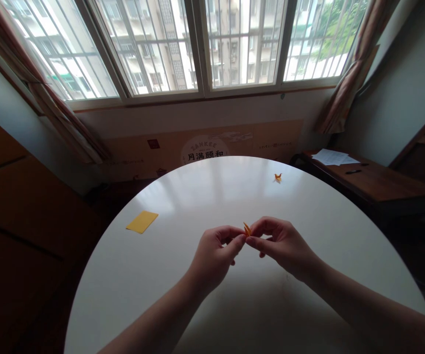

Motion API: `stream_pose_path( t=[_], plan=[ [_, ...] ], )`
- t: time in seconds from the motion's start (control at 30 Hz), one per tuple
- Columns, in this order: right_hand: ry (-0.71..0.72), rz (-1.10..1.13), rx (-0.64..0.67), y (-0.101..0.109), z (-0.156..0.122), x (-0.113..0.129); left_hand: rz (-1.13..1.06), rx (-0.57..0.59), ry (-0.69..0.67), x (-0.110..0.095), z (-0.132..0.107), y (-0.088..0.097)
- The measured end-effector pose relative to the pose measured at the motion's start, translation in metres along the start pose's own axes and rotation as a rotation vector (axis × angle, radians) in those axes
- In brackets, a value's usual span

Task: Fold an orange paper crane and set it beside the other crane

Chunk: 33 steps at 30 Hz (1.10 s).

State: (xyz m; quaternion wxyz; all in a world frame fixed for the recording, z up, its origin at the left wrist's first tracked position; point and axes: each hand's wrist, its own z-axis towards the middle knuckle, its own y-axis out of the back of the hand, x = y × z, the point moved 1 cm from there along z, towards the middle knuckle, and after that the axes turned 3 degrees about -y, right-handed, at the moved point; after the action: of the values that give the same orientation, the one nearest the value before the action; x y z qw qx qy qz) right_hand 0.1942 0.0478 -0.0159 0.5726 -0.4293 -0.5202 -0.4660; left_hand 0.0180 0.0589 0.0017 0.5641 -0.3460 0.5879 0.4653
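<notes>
Folded paper [247, 229]: pinched between both hands, above the white table [124, 285].
Folding stage: judged well along; slim points already formed. They stand close together, unlike the spread tips of the paper figure [278, 177], so opening out looks undone.
Paper's look: small, orange-yellow, narrow tips upward; base hidden by fingers, creases too small to read.
Left hand [215, 250]: thumb and forefinger closed on the paper's left side.
Right hand [280, 241]: likewise gripping from the right; fingertips close to the left's.
Paper figure: on the table's far right part, well apart from the hands.
Yellow paper [142, 222]: flat, four-cornered, at left; no folds visible; one sheet or several, cannot tell.
</notes>
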Motion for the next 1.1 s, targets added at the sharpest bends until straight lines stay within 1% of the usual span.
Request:
stream_pose_path(
  t=[0.13,0.37,0.57,0.7,0.8,0.97,1.1],
  plan=[
    [0.035,-0.049,-0.025,0.0004,-0.0013,0.0009,-0.059,-0.005,0.013,0.0026,0.0008,0.0004],
    [0.098,-0.07,-0.088,-0.0023,-0.0025,0.0051,-0.024,-0.014,0.016,0.0029,0.0008,-0.0004],
    [0.067,-0.036,-0.05,-0.0016,-0.002,-0.0008,-0.003,-0.023,-0.008,0.0009,-0.0003,-0.0002],
    [-0.021,0.046,0.031,-0.0009,-0.0022,-0.0029,0.04,-0.033,-0.033,-0.0003,-0.0009,0.001],
    [-0.044,0.034,0.08,-0.0001,-0.0013,-0.0026,0.076,-0.039,-0.049,-0.0007,-0.0013,0.0017],
    [-0.061,-0.007,0.09,-0.0002,0.0003,-0.0016,0.114,-0.036,-0.077,-0.0023,-0.0018,0.0009],
    [-0.059,-0.056,0.073,-0.0001,-0.0003,-0.0011,0.081,-0.011,-0.055,-0.0019,-0.0014,0.0007]
  ],
)
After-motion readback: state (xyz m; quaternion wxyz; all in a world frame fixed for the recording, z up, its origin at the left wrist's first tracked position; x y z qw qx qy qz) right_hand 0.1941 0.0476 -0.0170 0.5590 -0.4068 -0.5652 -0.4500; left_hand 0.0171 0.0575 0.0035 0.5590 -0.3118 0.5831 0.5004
